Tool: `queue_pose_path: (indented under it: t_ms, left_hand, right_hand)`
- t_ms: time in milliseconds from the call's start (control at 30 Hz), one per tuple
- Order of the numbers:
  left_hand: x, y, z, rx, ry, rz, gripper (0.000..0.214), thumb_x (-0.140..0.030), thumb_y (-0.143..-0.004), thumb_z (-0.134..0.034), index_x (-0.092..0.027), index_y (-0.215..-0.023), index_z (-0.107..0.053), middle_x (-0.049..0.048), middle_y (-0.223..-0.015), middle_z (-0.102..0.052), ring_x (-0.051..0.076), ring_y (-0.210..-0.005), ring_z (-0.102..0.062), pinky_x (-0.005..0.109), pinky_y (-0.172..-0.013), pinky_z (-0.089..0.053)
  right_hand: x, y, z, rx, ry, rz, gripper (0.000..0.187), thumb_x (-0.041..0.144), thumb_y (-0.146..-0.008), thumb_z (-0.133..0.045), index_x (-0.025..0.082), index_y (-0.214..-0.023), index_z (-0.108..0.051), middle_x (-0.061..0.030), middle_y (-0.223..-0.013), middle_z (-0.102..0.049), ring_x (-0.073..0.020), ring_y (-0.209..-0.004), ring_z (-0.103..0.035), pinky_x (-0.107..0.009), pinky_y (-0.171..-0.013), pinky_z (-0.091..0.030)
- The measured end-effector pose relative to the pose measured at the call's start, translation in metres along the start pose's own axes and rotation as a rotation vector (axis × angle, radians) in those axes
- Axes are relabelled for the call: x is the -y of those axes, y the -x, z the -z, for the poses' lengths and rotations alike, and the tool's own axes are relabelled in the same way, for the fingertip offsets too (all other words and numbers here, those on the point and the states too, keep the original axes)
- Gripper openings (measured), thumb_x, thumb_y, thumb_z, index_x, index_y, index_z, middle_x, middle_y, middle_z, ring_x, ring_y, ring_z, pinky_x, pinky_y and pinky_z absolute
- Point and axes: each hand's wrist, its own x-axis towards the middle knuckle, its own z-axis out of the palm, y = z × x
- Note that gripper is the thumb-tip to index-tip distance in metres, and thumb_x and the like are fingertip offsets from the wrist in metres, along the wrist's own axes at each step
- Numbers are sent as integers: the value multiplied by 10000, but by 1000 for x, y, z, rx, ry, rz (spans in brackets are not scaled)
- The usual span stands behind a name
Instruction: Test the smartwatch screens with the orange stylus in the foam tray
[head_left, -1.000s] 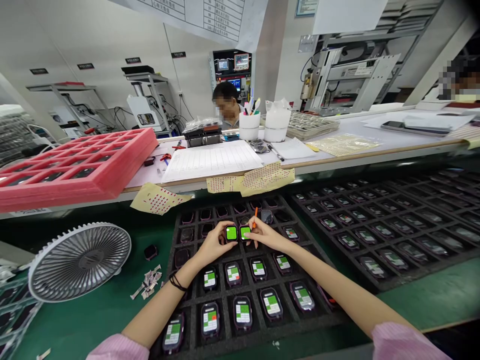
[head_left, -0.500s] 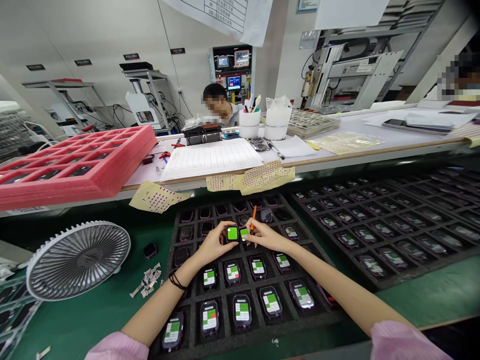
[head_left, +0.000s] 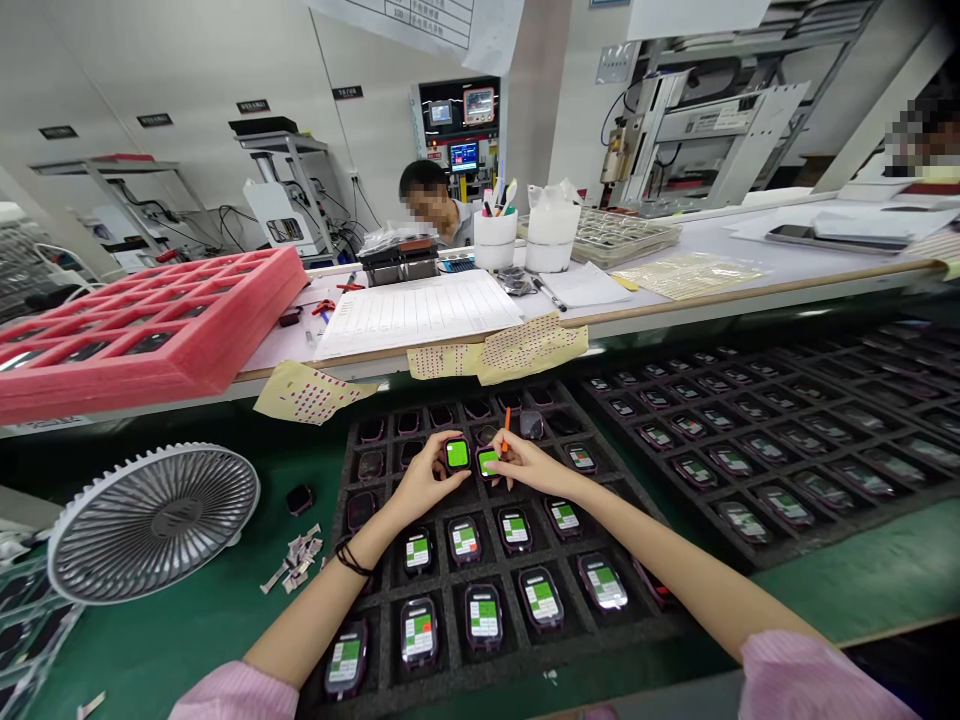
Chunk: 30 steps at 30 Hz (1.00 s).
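Foam [head_left: 448, 586], black and cut into compartments, is lying beneath both hands, its near rows bearing lit watches [head_left: 483, 612]. A pink tray [head_left: 244, 345] is sitting at the left on a bench [head_left: 750, 297], and a round fan [head_left: 154, 530] is sitting tilted left of the foam. The left hand [head_left: 427, 482] is gripping a watch [head_left: 457, 454] between thumb and fingers above the foam; its green screen is facing the camera, its long axis running roughly near to far. The right hand [head_left: 529, 470] is putting its thumb on a second watch [head_left: 484, 457] just beside the first; whether it is bearing that watch, I cannot tell. Its curled fingers are holding an orange stick [head_left: 506, 425], long axis nearly upright in view, free end pointing towards the bench.
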Motion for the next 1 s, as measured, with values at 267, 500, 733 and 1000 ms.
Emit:
queue_pose_path:
  t_ms: [267, 500, 733, 1000]
  left_hand:
    - [-3, 0, 0, -2, 52, -10, 426, -273, -819, -572, -209, -1206, -406, 67, -1044, -547, 150, -837, -552, 221, -605, -459]
    - [0, 0, 1, -3, 172, 36, 359, -350, -884, -481, -205, -1210, -441, 60, -1006, -575, 156, -815, -564, 240, -624, -459]
    - [0, 0, 3, -17, 190, 66, 326, -395, -922, -396, -190, -1148, -512, 34, -920, -575, 130, -701, -527, 233, -583, -424]
    - [-1, 0, 3, -24, 183, 76, 323, -403, -916, -409, -199, -1136, -527, 42, -964, -596, 136, -712, -535, 231, -580, -420]
  right_hand:
    - [-11, -6, 4, -48, -133, 53, 416, 424, -731, -683, 233, -781, -317, 56, -731, -527, -139, -638, -659, -190, -407, -466]
    - [-12, -8, 4, -49, -176, 52, 457, 432, -703, -709, 234, -771, -303, 44, -779, -538, -155, -663, -673, -207, -422, -496]
    - [-9, -7, 4, -87, -147, 48, 477, 411, -672, -735, 230, -755, -302, 63, -720, -525, -136, -616, -658, -174, -394, -457]
    - [-7, -7, 5, -154, -94, 61, 529, 362, -612, -780, 236, -728, -279, 70, -709, -529, -98, -502, -600, -164, -346, -408]
